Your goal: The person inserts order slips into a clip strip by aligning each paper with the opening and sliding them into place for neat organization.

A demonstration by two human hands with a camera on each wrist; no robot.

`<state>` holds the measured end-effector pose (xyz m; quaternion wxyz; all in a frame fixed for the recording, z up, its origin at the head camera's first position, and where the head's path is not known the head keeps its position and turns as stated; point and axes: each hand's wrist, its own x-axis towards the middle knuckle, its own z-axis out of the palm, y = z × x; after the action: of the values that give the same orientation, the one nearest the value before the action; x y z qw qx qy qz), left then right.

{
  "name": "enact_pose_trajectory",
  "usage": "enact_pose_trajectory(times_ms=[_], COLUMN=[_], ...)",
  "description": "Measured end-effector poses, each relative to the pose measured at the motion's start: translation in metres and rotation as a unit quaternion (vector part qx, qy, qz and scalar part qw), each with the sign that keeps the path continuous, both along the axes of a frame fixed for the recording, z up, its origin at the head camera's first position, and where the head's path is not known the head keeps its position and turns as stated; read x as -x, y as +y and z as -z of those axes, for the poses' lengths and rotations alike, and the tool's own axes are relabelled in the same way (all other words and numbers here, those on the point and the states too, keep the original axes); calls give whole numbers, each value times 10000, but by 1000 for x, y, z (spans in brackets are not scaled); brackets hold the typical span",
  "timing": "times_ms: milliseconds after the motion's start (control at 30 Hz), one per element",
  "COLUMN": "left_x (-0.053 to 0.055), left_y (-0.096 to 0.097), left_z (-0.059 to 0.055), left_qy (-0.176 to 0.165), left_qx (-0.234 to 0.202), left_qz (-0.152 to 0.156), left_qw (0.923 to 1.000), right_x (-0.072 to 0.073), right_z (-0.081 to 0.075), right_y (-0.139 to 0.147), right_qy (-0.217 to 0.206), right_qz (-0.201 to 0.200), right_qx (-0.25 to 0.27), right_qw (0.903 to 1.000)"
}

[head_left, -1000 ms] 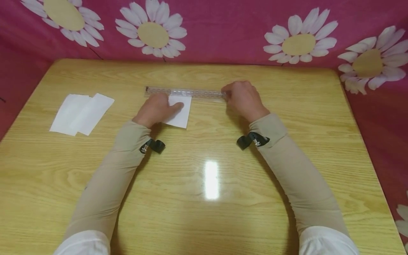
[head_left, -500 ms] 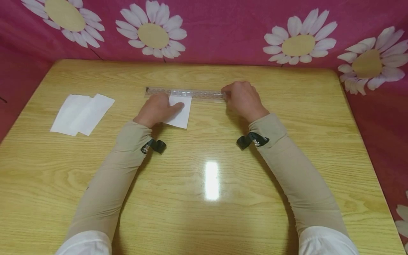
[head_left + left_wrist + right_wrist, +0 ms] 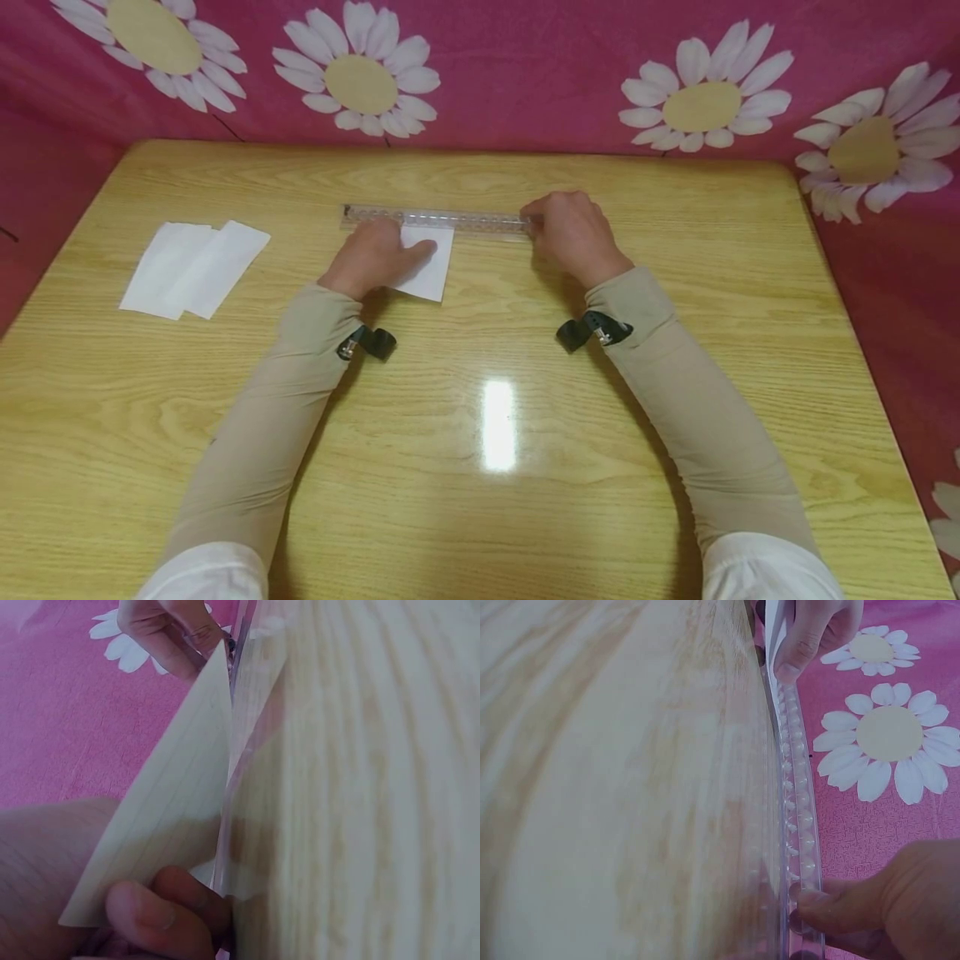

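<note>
A clear plastic ruler [image 3: 480,221] with a row of round holes lies crosswise on the far part of the table. My right hand [image 3: 573,233] pinches its right end between thumb and fingers, as the right wrist view shows on the ruler [image 3: 802,802]. With my left hand [image 3: 371,258] I hold a small white sheet of paper [image 3: 431,271], its far edge against the ruler. The paper [image 3: 161,802] tilts up from the table in the left wrist view, with fingertips [image 3: 154,907] curled at its near corner. My left palm hides the sheet's left part.
Two overlapping white paper pieces [image 3: 187,271] lie on the table's left side. The wooden table [image 3: 495,533] reflects a bright light patch near its middle. A pink cloth [image 3: 525,75] with large daisies hangs behind the far edge.
My left hand and the white sheet have shifted slightly to the right along the ruler. The ruler and my right hand stay in place.
</note>
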<state>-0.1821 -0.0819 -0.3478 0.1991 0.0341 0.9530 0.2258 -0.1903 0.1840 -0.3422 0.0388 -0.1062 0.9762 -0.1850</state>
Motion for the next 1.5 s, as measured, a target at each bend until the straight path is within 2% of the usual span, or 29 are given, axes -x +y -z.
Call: enact_pose_trajectory(times_ms=[233, 667, 1067, 1500], left_x=[0, -1, -1, 0], left_y=[2, 5, 7, 10], left_z=[1, 2, -1, -1], left_qy=[115, 87, -17, 50], left_qx=[-17, -74, -98, -108], left_qz=[7, -19, 26, 96], left_qw=[9999, 9999, 9999, 9999], right_x=[-1, -1, 0, 0], right_z=[0, 2, 2, 1], right_y=[1, 2, 2, 2], right_qy=[-16, -18, -2, 54], right_qz=[-5, 10, -14, -45], right_qx=[42, 70, 74, 107], right_qw=[10000, 10000, 10000, 9999])
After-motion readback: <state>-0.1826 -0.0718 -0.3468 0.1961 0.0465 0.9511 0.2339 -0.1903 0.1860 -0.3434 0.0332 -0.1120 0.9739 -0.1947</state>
